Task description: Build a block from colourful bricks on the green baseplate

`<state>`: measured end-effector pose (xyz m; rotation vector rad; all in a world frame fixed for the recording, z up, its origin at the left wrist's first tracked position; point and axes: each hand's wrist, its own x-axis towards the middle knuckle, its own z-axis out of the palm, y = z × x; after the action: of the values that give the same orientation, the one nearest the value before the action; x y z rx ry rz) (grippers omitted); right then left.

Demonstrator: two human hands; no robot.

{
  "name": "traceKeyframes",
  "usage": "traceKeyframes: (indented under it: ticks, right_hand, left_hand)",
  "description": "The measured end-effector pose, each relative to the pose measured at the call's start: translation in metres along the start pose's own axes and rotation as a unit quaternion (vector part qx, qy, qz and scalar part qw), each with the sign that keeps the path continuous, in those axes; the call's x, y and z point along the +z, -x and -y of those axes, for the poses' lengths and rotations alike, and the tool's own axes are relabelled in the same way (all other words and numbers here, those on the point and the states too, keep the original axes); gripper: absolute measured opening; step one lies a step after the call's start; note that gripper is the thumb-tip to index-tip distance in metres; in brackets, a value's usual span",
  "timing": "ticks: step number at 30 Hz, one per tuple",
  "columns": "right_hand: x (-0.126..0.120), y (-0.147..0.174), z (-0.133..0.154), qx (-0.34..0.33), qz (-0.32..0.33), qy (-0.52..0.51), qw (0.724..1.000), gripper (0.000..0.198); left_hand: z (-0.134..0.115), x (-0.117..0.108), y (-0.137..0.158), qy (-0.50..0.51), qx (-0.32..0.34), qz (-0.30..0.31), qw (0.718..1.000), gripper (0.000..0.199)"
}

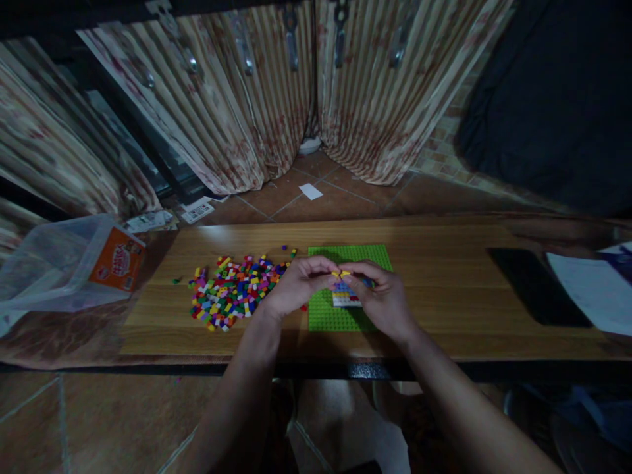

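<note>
wood-grained table; left hand and right hand pinch yellow bricks above studded baseplate.

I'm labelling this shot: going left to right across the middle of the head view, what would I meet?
Clear plastic bin, pile of coloured bricks, left hand, pinched yellow pieces, right hand, dark flat panel, white paper.

Two small yellow bricks are held side by side over the far part of the build; whether they touch it is unclear. The build, partly hidden, shows white, red, yellow and blue, white nearest. It sits on the baseplate, green, studded and flat.
</note>
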<state>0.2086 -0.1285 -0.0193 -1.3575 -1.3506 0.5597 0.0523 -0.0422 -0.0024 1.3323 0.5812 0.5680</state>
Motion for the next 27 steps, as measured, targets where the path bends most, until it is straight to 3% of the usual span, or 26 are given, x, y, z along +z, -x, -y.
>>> traceKeyframes:
  ticks: [4,11,18,27]
  right_hand:
    - [-0.012,-0.003,-0.006,0.011,-0.019,0.016,1.0,0.021]
    - [-0.041,-0.003,-0.009,-0.007,-0.035,0.142,0.989,0.018]
    - [-0.033,0.0,-0.01,-0.048,0.032,0.15,0.987,0.01]
    - [-0.018,-0.001,-0.026,0.03,0.003,0.122,0.992,0.006]
  left_hand:
    - [0.002,-0.004,-0.001,0.0,-0.008,-0.032,0.999,0.028]
    - [0.008,-0.015,-0.005,-0.059,-0.018,-0.167,0.984,0.018]
    - [0.013,-0.015,-0.006,-0.077,-0.01,-0.164,0.983,0.014]
    - [0.011,-0.017,-0.005,-0.069,-0.02,-0.171,0.983,0.015]
